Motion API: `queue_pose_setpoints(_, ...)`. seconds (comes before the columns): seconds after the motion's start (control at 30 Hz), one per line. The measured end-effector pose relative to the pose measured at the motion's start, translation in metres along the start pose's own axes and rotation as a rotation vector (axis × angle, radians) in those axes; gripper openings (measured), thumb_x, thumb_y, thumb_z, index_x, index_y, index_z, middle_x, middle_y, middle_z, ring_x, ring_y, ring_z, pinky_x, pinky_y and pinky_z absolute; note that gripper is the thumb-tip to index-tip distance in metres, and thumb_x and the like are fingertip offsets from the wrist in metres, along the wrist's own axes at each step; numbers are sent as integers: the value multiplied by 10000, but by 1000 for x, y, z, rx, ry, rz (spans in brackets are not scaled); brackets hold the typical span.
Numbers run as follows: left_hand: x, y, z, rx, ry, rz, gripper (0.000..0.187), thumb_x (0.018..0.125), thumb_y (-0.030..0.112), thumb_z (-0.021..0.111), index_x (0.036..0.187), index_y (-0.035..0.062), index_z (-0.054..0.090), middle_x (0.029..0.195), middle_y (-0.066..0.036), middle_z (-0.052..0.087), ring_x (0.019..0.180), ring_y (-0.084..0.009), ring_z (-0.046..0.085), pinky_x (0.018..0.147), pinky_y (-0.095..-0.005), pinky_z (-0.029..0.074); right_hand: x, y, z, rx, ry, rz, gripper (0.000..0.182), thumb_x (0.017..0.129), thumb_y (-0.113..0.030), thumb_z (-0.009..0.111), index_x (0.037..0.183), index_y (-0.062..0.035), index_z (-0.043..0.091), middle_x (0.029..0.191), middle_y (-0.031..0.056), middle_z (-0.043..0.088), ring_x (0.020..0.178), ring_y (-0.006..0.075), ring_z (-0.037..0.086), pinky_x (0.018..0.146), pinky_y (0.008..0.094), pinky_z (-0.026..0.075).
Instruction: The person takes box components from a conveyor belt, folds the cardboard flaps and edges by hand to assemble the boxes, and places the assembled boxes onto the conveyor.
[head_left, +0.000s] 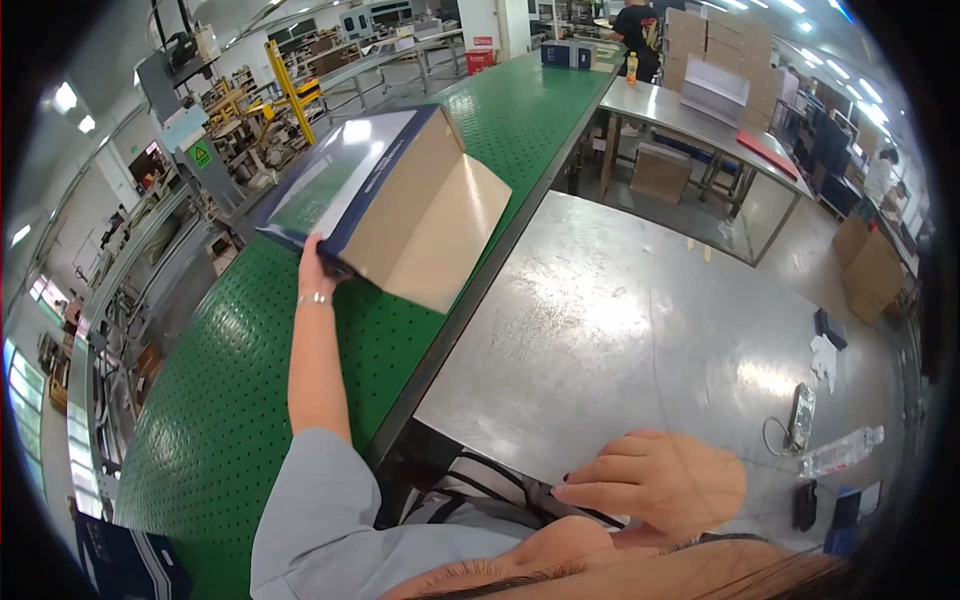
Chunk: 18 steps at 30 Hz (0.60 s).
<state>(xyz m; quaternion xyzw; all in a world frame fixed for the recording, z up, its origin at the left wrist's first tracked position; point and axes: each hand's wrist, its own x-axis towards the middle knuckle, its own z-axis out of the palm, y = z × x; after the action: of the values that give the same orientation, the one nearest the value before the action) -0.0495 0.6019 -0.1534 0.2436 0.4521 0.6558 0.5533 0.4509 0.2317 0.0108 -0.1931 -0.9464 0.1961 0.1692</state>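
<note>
My left hand (318, 265) grips the lower edge of a large blue and white cardboard box (385, 195), tilted over the green perforated conveyor belt (240, 330). The box's tan inside and an unfolded flap face right, and a glossy panel on its other side reflects light. My thumb lies on the box's outer face; the other fingers are mostly hidden beneath it. Close to my body, my right hand (650, 480) hangs at the near edge of the metal table (600, 310), fingers loosely extended and holding nothing visible.
On the table's right side lie a clear plastic bottle (842, 452), a phone-like device (801, 418) and a white glove or cloth (823, 360). Another blue box (130, 560) is at lower left, and one more (567, 55) sits far along the belt. A person (638, 35) stands beyond.
</note>
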Motion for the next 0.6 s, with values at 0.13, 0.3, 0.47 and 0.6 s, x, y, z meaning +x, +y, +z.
queue_pose_setpoints(0.13, 8, -17, -54, -282, -169, 198, 353, 893, 299, 636, 1161, 69, 640, 1120, -123, 688, 924, -244, 650, 816, -318, 517, 3, 0, -14, -89, 78, -82, 332, 884, -281, 723, 1086, -31, 641, 1005, 80, 642, 842, 246, 596, 750, 309, 486)
queue_pose_setpoints(0.3, 5, -23, -26, -242, -420, 34, 419, 899, 348, 581, 1174, 38, 636, 1089, -124, 700, 893, -233, 645, 800, -316, 508, -43, 25, -1, 173, 687, -415, 44, 843, -86, 677, 822, -50, 664, 787, 78, 643, 651, 212, 559, 625, 309, 476)
queue_pose_setpoints(0.47, -35, -50, 69, 164, -525, -111, 414, 885, 354, 586, 1133, 31, 660, 1058, -125, 702, 860, -216, 639, 794, -303, 505, -113, 78, -18, 117, 1595, 489, 223, 966, -171, 461, 871, -40, 615, 780, 43, 567, 711, 138, 508, 677, 261, 434)
queue_pose_setpoints(0.6, -122, -110, 183, 576, -645, -225, 387, 870, 335, 599, 1092, 29, 682, 1034, -107, 702, 859, -197, 629, 810, -284, 496, -198, 182, 49, 404, 1510, 822, 367, 1023, -353, 428, 1144, -53, 602, 1087, 93, 594, 931, 180, 561, 821, 305, 461)
